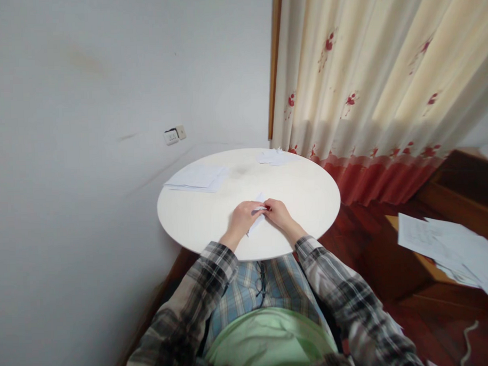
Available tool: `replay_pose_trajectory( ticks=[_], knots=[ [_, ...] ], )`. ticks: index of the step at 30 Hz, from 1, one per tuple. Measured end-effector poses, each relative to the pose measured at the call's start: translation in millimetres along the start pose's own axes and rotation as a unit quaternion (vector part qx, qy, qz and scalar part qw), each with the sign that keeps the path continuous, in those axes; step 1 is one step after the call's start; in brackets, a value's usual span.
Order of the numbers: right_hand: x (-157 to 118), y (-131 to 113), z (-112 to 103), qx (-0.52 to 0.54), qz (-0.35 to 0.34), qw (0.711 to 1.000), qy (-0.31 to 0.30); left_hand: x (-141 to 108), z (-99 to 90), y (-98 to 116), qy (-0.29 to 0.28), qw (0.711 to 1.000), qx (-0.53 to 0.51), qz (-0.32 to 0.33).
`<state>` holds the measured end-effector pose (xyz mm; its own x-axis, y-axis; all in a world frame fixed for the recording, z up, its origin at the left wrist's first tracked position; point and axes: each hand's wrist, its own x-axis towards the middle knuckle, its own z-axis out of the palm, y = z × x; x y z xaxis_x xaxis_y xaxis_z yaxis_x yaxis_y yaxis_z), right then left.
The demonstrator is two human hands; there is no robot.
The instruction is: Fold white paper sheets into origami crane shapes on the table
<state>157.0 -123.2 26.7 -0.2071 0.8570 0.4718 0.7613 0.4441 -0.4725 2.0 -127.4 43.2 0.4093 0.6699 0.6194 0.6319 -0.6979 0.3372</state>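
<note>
A small piece of folded white paper (256,225) is between my two hands, close to the near edge of the round white table (201,222). My left hand (244,215) grips it from the left, thumb and fingers pressed together. From the right, my right hand (277,213) pinches the same paper, its fingertips meeting those of the left hand. Narrow ends of the paper show above and below the fingers. The middle of the paper is hidden by my fingers, so its exact folded shape cannot be made out.
A stack of white sheets (196,177) lies at the table's back left. Some loose paper pieces (275,157) sit at the far edge. To the right, more papers (450,245) cover a wooden piece of furniture (427,270). A wall and a curtain (356,93) stand behind.
</note>
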Motion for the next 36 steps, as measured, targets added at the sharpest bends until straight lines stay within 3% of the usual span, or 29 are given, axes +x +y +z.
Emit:
replay_pose_trajectory(
  ticks=[3, 11, 18, 23, 26, 30, 36],
  knots=[
    [-0.3, -0.2, -0.4, -0.018, -0.007, 1.0, -0.003, -1.1, 1.5, -2.4, -0.001, 1.0, 0.01, -0.005],
    [-2.1, -5.7, -2.0, -0.017, -0.035, 0.999, -0.022, -1.5, 0.5, -1.7, 0.092, 0.996, 0.019, 0.009],
    [-2.4, -13.7, -5.7, -0.039, -0.033, 0.998, -0.03, -1.4, 1.4, -1.1, 0.146, 0.988, 0.026, -0.034],
    [-2.4, -13.1, -7.0, -0.076, 0.043, 0.996, 0.017, 2.0, 1.7, -5.8, 0.156, 0.984, -0.01, -0.087],
    [-2.4, -9.9, -7.7, -0.09, 0.104, 0.989, 0.047, 3.2, 5.5, -13.7, 0.133, 0.978, -0.021, -0.159],
    [-3.2, -7.5, -8.4, -0.085, 0.118, 0.988, 0.054, 3.5, 9.2, -20.9, 0.046, 0.97, -0.012, -0.24],
    [-4.1, -11.5, -9.6, -0.075, 0.094, 0.991, 0.058, 3.1, 3.8, -16.4, 0.003, 0.975, 0.005, -0.222]
  ],
)
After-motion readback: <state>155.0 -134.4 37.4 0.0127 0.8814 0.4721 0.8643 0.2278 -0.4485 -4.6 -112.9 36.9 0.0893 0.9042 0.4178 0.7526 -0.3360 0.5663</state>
